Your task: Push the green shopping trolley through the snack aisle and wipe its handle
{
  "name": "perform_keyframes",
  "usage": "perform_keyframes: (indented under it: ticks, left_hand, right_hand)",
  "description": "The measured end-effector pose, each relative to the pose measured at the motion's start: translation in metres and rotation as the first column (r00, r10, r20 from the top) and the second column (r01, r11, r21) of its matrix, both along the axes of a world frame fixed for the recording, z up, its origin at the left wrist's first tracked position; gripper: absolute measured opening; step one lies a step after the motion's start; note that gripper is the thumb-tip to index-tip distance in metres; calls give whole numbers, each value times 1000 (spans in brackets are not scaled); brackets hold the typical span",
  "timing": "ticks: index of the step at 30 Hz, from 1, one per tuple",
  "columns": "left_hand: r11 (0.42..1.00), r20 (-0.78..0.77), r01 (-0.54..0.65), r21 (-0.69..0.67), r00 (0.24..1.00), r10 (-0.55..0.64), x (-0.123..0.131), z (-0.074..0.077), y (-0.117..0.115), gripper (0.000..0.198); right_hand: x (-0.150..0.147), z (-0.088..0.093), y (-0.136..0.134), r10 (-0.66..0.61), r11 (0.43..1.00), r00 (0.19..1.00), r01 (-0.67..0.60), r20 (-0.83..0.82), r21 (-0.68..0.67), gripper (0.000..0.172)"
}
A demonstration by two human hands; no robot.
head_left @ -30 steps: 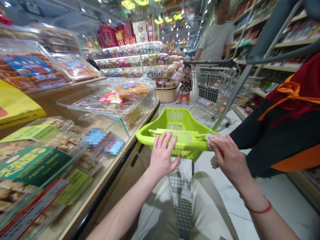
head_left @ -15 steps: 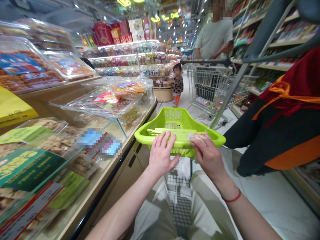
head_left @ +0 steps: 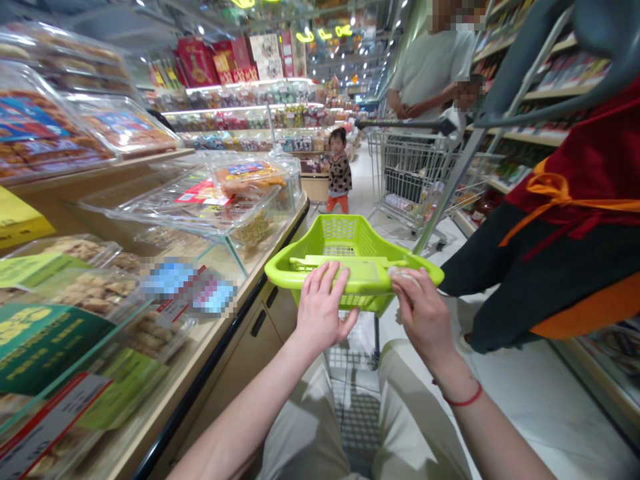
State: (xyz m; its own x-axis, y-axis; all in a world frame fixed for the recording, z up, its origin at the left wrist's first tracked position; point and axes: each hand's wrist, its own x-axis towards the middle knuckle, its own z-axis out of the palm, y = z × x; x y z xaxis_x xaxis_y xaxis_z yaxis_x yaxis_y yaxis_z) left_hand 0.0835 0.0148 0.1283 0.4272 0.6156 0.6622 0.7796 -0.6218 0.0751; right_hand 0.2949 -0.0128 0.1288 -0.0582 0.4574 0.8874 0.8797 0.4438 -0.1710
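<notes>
A bright green plastic shopping basket cart (head_left: 345,227) with slotted walls stands in front of my legs, its wide handle rim towards me. My left hand (head_left: 325,303) lies on the near rim, fingers stretched over the top and thumb held apart below. My right hand (head_left: 425,310) pinches a crumpled white wipe (head_left: 399,272), pressed to the rim's right part. The wipe is mostly hidden behind the fingers. Between the hands, a flat green panel (head_left: 363,270) forms part of the handle.
On my left runs a display counter (head_left: 260,287) with clear boxes of snacks (head_left: 85,287). A metal shopping cart (head_left: 415,160) and a person (head_left: 430,73) stand ahead, with a child (head_left: 339,170) further left. A person in a red apron (head_left: 575,180) is close on the right.
My right hand has slid a little to the right along the rim with the wipe. My left hand stays on the rim. The view has shifted slightly.
</notes>
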Motion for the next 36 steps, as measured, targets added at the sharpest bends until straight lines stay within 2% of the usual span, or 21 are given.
perform_keyframes:
  ticks: [3,5,8,12,15,18,23,26,31,36]
  left_hand:
    - [1000,0,4,-5,1000,-4,-1,0,1,71]
    - [1000,-3,7,-14,1000,-7,-2,0,2,71]
    - [1000,-14,22,-17,1000,-22,-3,1,3,69]
    - [999,-21,46,-15,999,-46,-2,3,4,67]
    - [998,-13,56,-31,998,-56,0,5,5,68]
    - [998,-5,62,-32,998,-63,1,5,5,69]
    - [997,-3,60,-40,998,-61,0,4,6,70]
    - [997,-7,59,-51,998,-59,-1,3,6,70]
    - [995,-6,80,-52,997,-81,-2,4,6,68]
    - [994,-8,100,-51,995,-100,-1,6,6,67]
  right_hand:
    - [-16,-2,0,44,999,999,-44,32,2,25]
    - [-11,-3,1,52,999,998,-53,38,10,26]
    - [17,-2,6,35,999,999,-36,17,12,23]
    - [64,4,12,-75,997,995,75,-65,-4,18]
    - [77,8,13,-131,991,986,129,-108,-27,20]
    - [59,9,10,-108,994,990,104,-96,-41,21]
    - [6,4,8,27,998,1000,-28,-11,-47,20]
    - [-5,2,10,66,996,998,-66,-2,-54,20]
    - [27,7,15,63,994,997,-66,-33,-91,20]
    - [78,18,31,-61,986,993,45,-96,-162,24]
